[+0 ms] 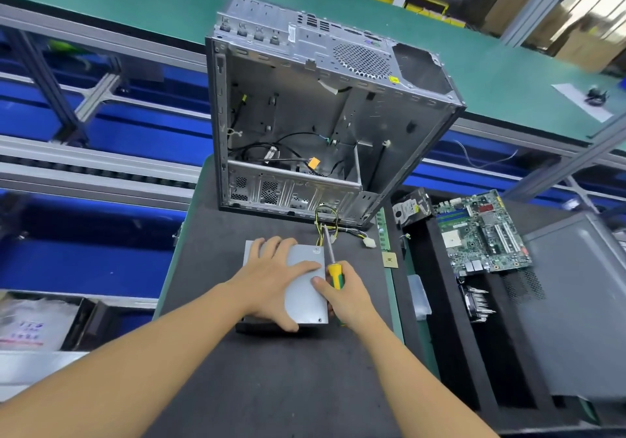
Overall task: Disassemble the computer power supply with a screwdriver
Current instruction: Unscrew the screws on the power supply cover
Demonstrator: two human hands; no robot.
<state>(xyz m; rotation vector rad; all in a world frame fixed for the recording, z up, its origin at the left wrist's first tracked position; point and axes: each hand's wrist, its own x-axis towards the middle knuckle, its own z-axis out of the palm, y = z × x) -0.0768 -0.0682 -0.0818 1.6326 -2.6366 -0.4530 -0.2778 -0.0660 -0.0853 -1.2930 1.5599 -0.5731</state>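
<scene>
Both forearms reach in from the bottom edge over the dark bench (271, 387), and they meet at the power supply (305, 302). It is a flat grey metal box lying lid-up on the bench, just in front of the gutted computer case (305, 116).

On the left, the left hand (271, 275) lies spread, palm down, on the lid. Its fingers fan toward the far edge and its thumb reaches the near edge, so it pins the box and grips nothing.

Toward the right, a small screw (320, 319) shows at the lid's near right corner. The right hand (349, 298) sits just beside that corner with its fingers curled round the yellow-and-green handle of the screwdriver (333, 273) and its thumb laid on the lid's right margin.

The tool's long axis runs away from the person, along the box's right side. Its tip rises past the far corner among the yellow and black cables (327, 215) trailing out of the supply, and it rests on no screw.

So the one fastener that can be seen lies behind the tip, nearer the body and almost under the right hand. The right hand is clearly the one to take it. My judgement is that the shaft must be drawn back and tipped downward before any turning can start.

Further right, a motherboard (481, 231) lies well apart from the work.
</scene>
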